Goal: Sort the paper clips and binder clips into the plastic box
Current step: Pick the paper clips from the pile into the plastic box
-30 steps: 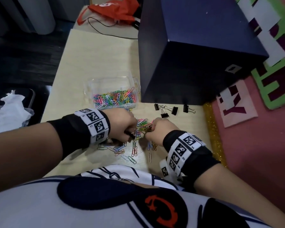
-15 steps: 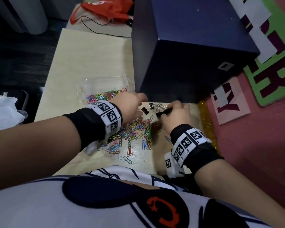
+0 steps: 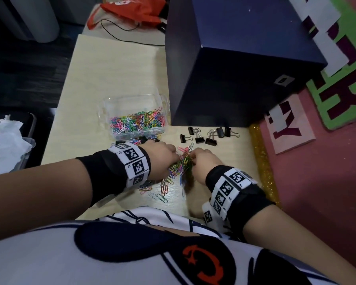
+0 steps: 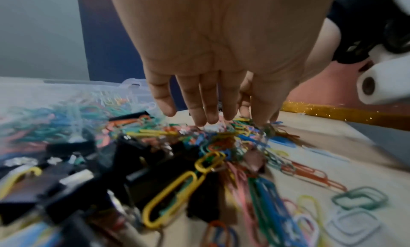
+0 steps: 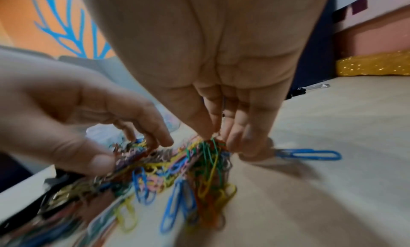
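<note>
At far left of the head view, sitting on a dark stand: crumpled white tissue [image 3: 5, 138]. Moving right, resting on the pale table [image 3: 103, 79]: the clear plastic box [image 3: 135, 116], holding a bright heap of paper clips, lid off. Just below it, reaching in from lower left: the left hand [image 3: 159, 159], fingers straight and relaxed, fingertips [image 4: 200, 117] touching down on the loose paper clips [image 3: 178, 167] at centre frame, gripping nothing. Lying mixed into that pile on the left wrist view, blurred: several black binder clips [image 4: 142, 156]. Meeting it from the right, nearly touching: the right hand [image 3: 206, 161], fingers [image 5: 235, 133] pinching a dangling bunch of coloured clips, lifting them clear of the table. Sitting above the hands, a loose row of binder clips [image 3: 209, 134], well apart from the box. Looming behind, upper right: a big navy box [image 3: 234, 68]. Showing at far right: pink wall panels [image 3: 317, 182] with cut-out letters.
</note>
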`<move>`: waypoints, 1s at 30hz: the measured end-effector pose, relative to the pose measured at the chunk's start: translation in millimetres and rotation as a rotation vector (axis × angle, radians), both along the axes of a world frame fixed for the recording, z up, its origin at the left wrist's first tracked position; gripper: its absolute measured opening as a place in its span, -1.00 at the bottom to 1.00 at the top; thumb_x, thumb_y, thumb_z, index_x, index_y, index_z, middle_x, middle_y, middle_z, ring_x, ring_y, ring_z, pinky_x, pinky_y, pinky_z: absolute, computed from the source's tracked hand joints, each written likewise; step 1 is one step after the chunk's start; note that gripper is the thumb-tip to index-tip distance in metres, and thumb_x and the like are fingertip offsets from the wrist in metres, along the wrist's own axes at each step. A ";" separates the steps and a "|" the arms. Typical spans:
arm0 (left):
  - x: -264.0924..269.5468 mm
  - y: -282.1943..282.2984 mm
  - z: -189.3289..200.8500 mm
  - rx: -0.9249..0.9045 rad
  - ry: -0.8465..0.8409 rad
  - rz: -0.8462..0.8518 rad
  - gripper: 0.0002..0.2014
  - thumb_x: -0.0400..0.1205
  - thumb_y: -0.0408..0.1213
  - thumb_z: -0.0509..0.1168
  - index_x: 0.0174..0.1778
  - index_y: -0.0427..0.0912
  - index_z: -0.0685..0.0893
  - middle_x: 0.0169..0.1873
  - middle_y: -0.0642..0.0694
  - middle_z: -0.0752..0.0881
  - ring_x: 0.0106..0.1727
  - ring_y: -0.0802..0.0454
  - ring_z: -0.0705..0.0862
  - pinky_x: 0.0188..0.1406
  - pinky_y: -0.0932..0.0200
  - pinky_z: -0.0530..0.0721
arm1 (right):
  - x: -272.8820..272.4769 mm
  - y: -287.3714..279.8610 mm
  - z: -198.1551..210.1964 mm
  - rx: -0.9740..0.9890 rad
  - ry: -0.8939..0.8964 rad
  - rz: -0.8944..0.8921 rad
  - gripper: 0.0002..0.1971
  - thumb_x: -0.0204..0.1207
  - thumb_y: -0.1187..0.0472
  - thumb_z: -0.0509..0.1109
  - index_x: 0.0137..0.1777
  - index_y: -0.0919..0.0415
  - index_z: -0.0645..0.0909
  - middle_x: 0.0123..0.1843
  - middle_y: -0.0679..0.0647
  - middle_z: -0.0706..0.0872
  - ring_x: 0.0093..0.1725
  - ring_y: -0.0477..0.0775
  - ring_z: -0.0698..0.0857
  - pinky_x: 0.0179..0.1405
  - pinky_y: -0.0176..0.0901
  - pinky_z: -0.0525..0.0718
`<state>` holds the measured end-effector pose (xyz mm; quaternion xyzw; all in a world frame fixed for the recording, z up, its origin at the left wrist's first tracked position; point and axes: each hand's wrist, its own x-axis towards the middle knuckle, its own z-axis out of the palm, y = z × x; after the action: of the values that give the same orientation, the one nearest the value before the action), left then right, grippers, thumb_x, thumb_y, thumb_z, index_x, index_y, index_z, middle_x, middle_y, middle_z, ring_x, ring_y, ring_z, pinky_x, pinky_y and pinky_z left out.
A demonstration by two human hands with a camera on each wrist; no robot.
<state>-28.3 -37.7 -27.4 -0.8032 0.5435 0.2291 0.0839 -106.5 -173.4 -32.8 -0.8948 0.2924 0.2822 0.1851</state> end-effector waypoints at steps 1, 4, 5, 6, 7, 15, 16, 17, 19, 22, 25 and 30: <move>2.3 2.0 3.2 -0.008 0.003 0.005 -0.55 0.58 -0.04 0.24 0.40 0.00 0.49 0.22 -0.07 0.54 0.25 -0.15 0.56 0.14 -0.10 0.60 | 4.2 -2.0 1.7 -0.025 0.019 -0.008 -0.51 0.50 0.40 0.25 0.44 0.14 0.42 0.38 0.17 0.46 0.28 0.20 0.59 0.16 -0.08 0.57; 10.8 11.4 10.5 0.020 -0.055 0.004 -0.46 0.50 0.09 0.35 0.39 0.04 0.48 0.24 -0.06 0.50 0.29 -0.13 0.50 0.23 -0.12 0.53 | 5.0 -11.2 7.4 -0.166 0.102 -0.054 -0.51 0.52 0.36 0.27 0.46 0.28 0.33 0.38 0.24 0.43 0.29 0.26 0.58 0.12 -0.02 0.58; 12.7 15.1 11.3 0.043 -0.088 -0.001 -0.43 0.47 0.12 0.38 0.39 0.05 0.46 0.25 -0.07 0.48 0.31 -0.13 0.47 0.24 -0.12 0.49 | 0.9 -13.1 7.6 -0.208 0.130 -0.056 -0.53 0.53 0.35 0.25 0.45 0.30 0.32 0.37 0.24 0.43 0.30 0.27 0.57 0.11 -0.02 0.57; 13.9 18.4 11.1 0.063 -0.115 -0.004 -0.40 0.46 0.13 0.39 0.40 0.06 0.45 0.26 -0.08 0.46 0.33 -0.13 0.44 0.25 -0.13 0.47 | -3.4 -13.3 7.4 -0.228 0.165 -0.048 -0.54 0.54 0.33 0.23 0.44 0.31 0.33 0.36 0.24 0.43 0.31 0.27 0.56 0.12 -0.01 0.56; 14.3 21.3 10.5 0.078 -0.131 -0.004 -0.40 0.47 0.12 0.39 0.40 0.06 0.43 0.27 -0.09 0.45 0.34 -0.13 0.42 0.25 -0.13 0.45 | -7.1 -11.8 6.3 -0.231 0.189 -0.033 -0.55 0.55 0.31 0.21 0.45 0.32 0.33 0.36 0.24 0.44 0.33 0.27 0.55 0.14 -0.01 0.56; 18.9 38.8 5.3 -0.059 -0.099 0.038 -0.62 0.62 -0.07 0.23 0.37 0.01 0.46 0.23 -0.08 0.53 0.25 -0.12 0.56 0.16 -0.03 0.58 | 5.4 19.5 9.0 -0.117 0.073 0.098 -0.50 0.51 0.32 0.32 0.44 0.28 0.31 0.35 0.25 0.46 0.26 0.27 0.62 0.10 0.01 0.63; 20.7 41.7 7.2 -0.074 -0.112 0.051 -0.62 0.62 -0.05 0.23 0.36 0.01 0.48 0.21 -0.06 0.54 0.23 -0.11 0.57 0.13 -0.02 0.60 | 5.9 20.5 9.3 -0.123 0.054 0.079 -0.47 0.49 0.31 0.35 0.44 0.26 0.29 0.36 0.23 0.40 0.24 0.28 0.61 0.07 0.03 0.63; 22.8 44.5 9.4 -0.075 -0.125 0.064 -0.62 0.61 -0.05 0.23 0.35 0.01 0.49 0.20 -0.06 0.54 0.21 -0.10 0.57 0.11 -0.02 0.61 | 5.7 21.7 10.1 -0.132 0.042 0.073 -0.44 0.48 0.31 0.36 0.45 0.24 0.27 0.38 0.22 0.34 0.24 0.30 0.61 0.06 0.04 0.64; 28.1 50.2 13.6 -0.040 -0.141 0.088 -0.65 0.62 -0.07 0.22 0.32 -0.03 0.51 0.18 -0.06 0.56 0.18 -0.10 0.59 0.04 0.00 0.64 | 3.4 23.8 8.9 -0.141 0.055 0.135 -0.43 0.48 0.36 0.32 0.48 0.22 0.26 0.39 0.23 0.30 0.28 0.32 0.57 0.12 0.07 0.62; 37.5 59.5 19.0 0.086 -0.133 0.158 -0.65 0.60 -0.01 0.26 0.27 -0.02 0.52 0.12 -0.04 0.59 0.12 -0.08 0.63 -0.07 0.02 0.66 | 3.7 30.8 8.7 -0.176 0.044 0.241 -0.42 0.48 0.39 0.26 0.52 0.23 0.24 0.43 0.24 0.29 0.37 0.32 0.45 0.22 0.10 0.54; 41.1 68.8 18.5 0.203 -0.079 0.227 -0.52 0.47 0.12 0.41 0.23 0.01 0.49 0.09 -0.02 0.61 0.07 -0.06 0.65 -0.17 0.05 0.64 | 11.9 39.1 10.4 -0.135 -0.143 0.299 -0.54 0.50 0.36 0.23 0.42 0.16 0.41 0.38 0.19 0.37 0.37 0.26 0.43 0.29 0.10 0.54; 36.5 80.1 3.1 0.185 -0.076 0.276 -0.44 0.42 0.08 0.46 0.25 0.05 0.39 0.10 -0.04 0.62 0.06 -0.09 0.68 -0.19 0.01 0.69 | 24.0 59.2 12.7 0.010 -0.249 0.601 -0.84 0.55 0.07 0.31 0.07 0.01 0.63 0.12 0.06 0.59 0.17 0.14 0.60 0.13 -0.04 0.61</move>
<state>8.2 42.4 -24.3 -0.8671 0.4011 0.2570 0.1454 -82.6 -114.3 -20.1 -0.9677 -0.0110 0.2142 0.1322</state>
